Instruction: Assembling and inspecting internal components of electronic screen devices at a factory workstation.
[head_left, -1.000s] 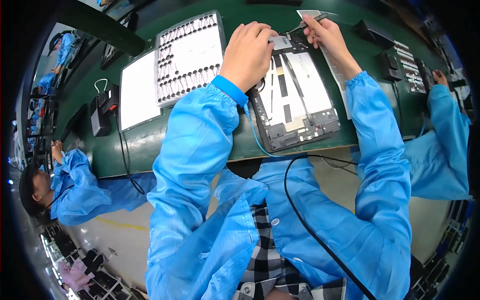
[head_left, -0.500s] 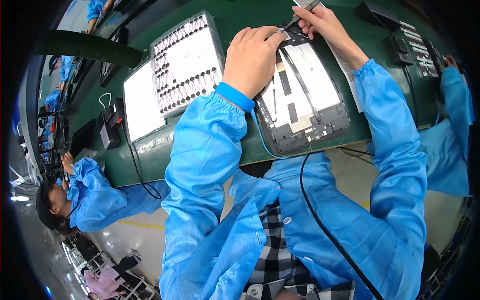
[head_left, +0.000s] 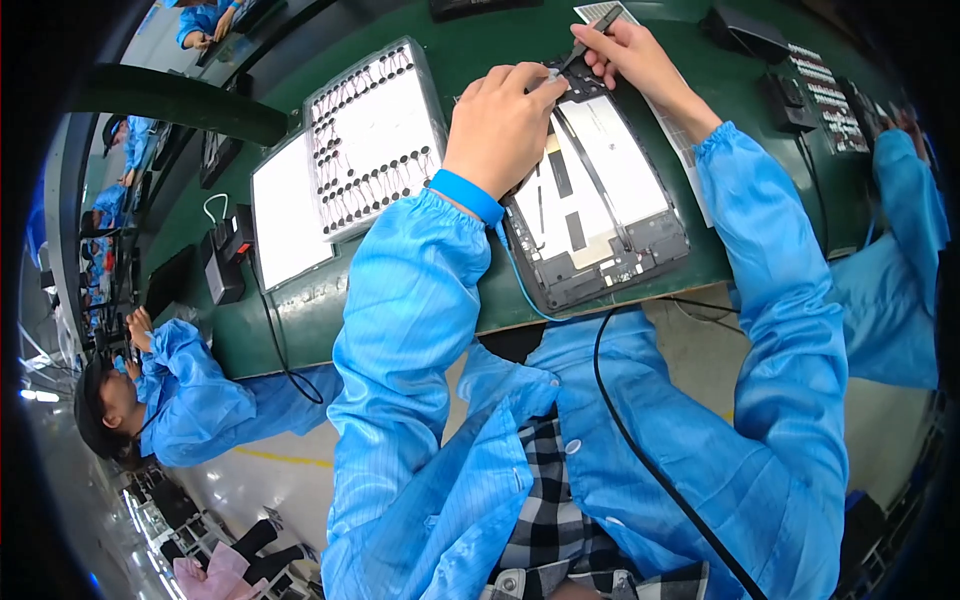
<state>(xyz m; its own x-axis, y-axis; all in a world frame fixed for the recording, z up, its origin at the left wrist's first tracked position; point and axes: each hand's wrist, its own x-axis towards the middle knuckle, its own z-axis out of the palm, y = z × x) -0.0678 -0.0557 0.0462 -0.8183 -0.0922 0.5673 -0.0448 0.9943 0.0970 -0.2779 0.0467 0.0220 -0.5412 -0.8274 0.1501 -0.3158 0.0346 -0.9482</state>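
Observation:
An opened tablet [head_left: 625, 165] lies on the green bench, its bright inner panel and black frame exposed. My left hand [head_left: 505, 125], wearing a blue wrist strap [head_left: 466, 197], rests over its far left corner. The thumb and forefinger of that hand are pressed together beside a small pale piece; whether they grip it is unclear. In my right hand [head_left: 640, 65] is a pair of dark tweezers [head_left: 597, 36], slanting down to the left. Their tips reach the tablet's far edge, close to my left fingertips. What the tips touch is too small to make out.
Left of the tablet, a clear tray [head_left: 375, 130] holds rows of small round black parts with wires, beside a white sheet [head_left: 292, 205]. A black boxy device [head_left: 222, 260] stands farther left. A printed strip [head_left: 685, 150] lies right of the tablet. Co-workers [head_left: 190, 390] sit on both sides.
The bench and tablet have shifted slightly in the picture. The tweezers' tips have come a little closer to my left fingertips, and my right hand has moved slightly down and left.

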